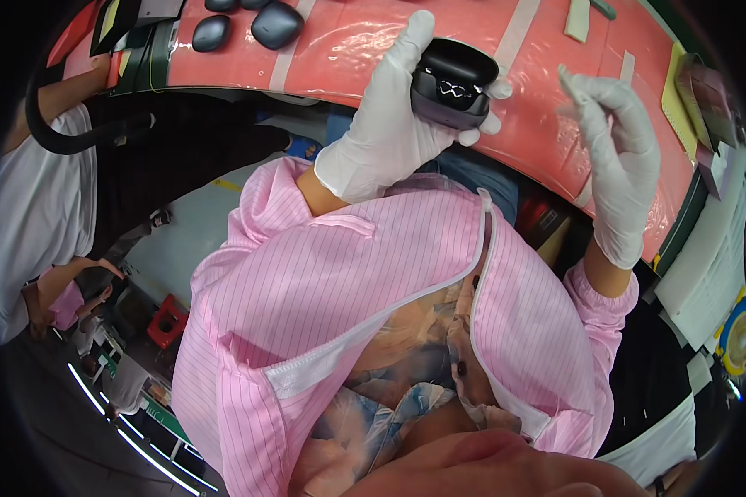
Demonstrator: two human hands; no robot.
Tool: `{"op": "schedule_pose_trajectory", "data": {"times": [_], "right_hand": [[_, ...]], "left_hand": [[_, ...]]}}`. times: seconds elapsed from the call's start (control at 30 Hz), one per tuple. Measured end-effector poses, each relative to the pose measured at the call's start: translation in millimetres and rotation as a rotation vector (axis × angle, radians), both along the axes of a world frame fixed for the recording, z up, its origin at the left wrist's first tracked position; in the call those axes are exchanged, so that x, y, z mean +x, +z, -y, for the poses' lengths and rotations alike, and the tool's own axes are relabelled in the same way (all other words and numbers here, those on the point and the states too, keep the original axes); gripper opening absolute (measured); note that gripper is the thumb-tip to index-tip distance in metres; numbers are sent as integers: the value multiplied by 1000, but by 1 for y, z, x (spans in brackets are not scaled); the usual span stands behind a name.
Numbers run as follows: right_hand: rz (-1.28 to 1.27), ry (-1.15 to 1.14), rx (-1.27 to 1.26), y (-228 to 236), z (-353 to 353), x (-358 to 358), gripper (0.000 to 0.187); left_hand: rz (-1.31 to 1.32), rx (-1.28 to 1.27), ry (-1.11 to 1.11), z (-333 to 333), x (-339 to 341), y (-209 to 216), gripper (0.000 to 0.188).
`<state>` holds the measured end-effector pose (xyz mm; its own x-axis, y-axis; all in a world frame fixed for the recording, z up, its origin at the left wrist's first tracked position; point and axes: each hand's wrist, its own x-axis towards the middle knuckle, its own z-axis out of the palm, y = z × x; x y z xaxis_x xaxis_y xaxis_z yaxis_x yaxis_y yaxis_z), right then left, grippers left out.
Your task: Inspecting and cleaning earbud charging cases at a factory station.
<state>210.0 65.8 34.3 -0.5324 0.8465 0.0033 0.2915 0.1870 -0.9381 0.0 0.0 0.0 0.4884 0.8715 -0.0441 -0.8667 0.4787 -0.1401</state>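
Observation:
My gloved left hand is closed around a dark grey earbud charging case, thumb on one side and fingertips showing on the other. The case's lid is raised and its glossy black inside faces up. To its right, above the pink mat, my gloved right hand is apart from the case. Its thumb and index finger are pinched together; whatever lies between them, if anything, is too small to make out. Several dark rounded cases with lids down sit at the upper left of the mat.
Pale tape strips cross the mat. A light flat strip lies at the far side. Yellow notes and paper sheets line the right edge. At left, beside a black curved tube, stands another person.

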Motion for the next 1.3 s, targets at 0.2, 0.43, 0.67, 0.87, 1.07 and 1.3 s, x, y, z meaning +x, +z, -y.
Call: {"op": "schedule_pose_trajectory", "data": {"times": [0.2,0.43,0.67,0.87,1.07,1.3], "right_hand": [[190,207,949,6,-9,-30,27],[395,220,813,17,-17,-18,28],[119,131,797,-13,27,-31,34],[-21,43,728,-13,17,-23,36],[-45,213,424,-11,29,-25,21],[57,93,694,-7,-4,-21,18]], "left_hand": [[-763,-61,23,2,19,15,63],[-732,-195,44,-6,10,14,66],[-697,-338,95,-1,9,22,55],[-726,-287,89,0,8,21,57],[-834,-192,177,0,11,23,58],[-624,-314,50,-4,11,19,63]]}}
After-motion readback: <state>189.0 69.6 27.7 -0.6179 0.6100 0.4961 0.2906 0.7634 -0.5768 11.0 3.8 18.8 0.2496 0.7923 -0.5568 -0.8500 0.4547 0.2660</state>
